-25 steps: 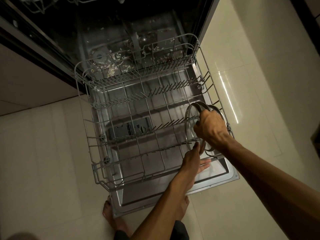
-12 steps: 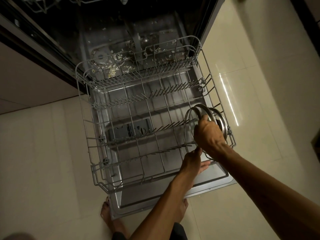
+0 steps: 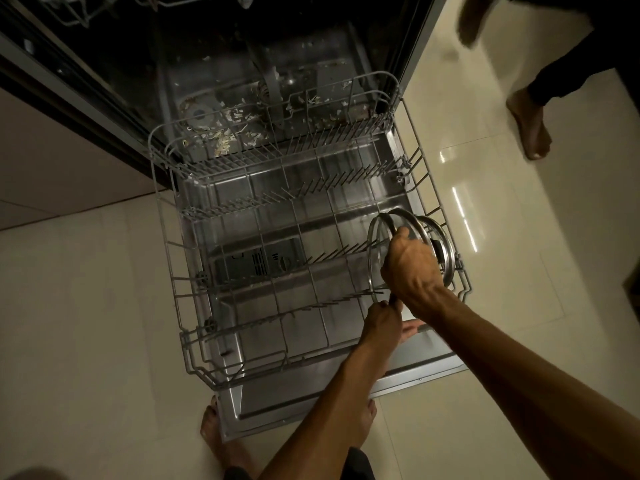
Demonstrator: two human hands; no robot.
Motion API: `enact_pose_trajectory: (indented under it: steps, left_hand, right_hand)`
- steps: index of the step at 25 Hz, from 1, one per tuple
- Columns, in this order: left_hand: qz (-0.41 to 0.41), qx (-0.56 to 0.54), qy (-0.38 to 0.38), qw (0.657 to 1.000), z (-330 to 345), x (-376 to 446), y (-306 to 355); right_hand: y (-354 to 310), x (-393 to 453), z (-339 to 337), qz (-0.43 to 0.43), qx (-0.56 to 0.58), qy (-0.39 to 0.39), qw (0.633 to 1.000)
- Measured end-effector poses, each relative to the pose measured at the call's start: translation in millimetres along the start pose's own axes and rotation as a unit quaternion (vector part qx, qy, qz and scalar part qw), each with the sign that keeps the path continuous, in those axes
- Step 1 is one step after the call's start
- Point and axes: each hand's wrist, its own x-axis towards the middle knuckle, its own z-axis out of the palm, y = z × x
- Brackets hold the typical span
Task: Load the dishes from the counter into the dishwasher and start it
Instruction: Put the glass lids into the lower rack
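Our right hand [image 3: 410,266] comes in from five o'clock with the forearm stretched long and the wrist bent down; its fingers curl over the top rim of the lids [image 3: 391,221], gripping them. Our left hand [image 3: 382,322] reaches up from six o'clock, lower and closer, the thumb and fingers pinching the bottom edge of the nearest lid at the rack's [image 3: 194,348] front wire.

The lids stand on edge among the tines at the rack's four o'clock corner, their faces turned toward nine and three o'clock, so their flat planes run from six to twelve. A dark knob shows on the farthest one.

The rack sits pulled out over the open door [image 3: 311,403]. Beyond, at twelve o'clock, the tub [image 3: 242,109] floor holds pale scraps. Another person's feet [image 3: 530,129] stand on the tiled floor [image 3: 86,306] at two o'clock.
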Motion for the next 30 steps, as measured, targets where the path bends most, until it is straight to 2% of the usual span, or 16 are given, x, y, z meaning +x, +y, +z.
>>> enact_pose_trajectory:
  steps: [5,9,12,15,18,23,27,30]
  left_hand:
    - [0.028,0.013,0.011,0.999,5.2,11.0,4.7]
    - [0.008,0.032,0.05,0.998,1.6,16.2,-3.0]
    - [-0.037,-0.016,0.074,0.996,1.8,11.1,-2.9]
    - [-0.053,-0.01,0.086,0.995,2.2,13.7,-5.2]
    - [-0.013,0.011,0.078,0.997,-0.1,13.3,-9.5]
    - [0.096,0.157,0.098,0.978,-17.1,33.5,-24.2]
    - [0.152,0.239,0.117,0.952,-35.7,0.9,-12.8]
    - [0.201,0.3,0.136,0.923,-58.5,-14.0,-6.2]
  right_hand:
    - [2.1,12.0,-7.7,-0.012,0.024,0.022,0.999]
    - [6.7,-9.8,1.7,-0.022,0.087,0.014,0.996]
    - [13.2,-24.2,10.9,-0.05,0.12,0.032,0.991]
    - [16.3,-24.1,12.5,-0.056,0.14,0.044,0.988]
    - [17.6,-26.1,14.3,-0.061,0.148,0.042,0.986]
    - [22.1,-35.2,10.9,-0.074,0.145,0.055,0.985]
    - [22.8,-54.3,1.6,-0.124,0.13,0.126,0.976]
    - [18.9,-68.4,4.3,-0.147,0.077,0.195,0.967]
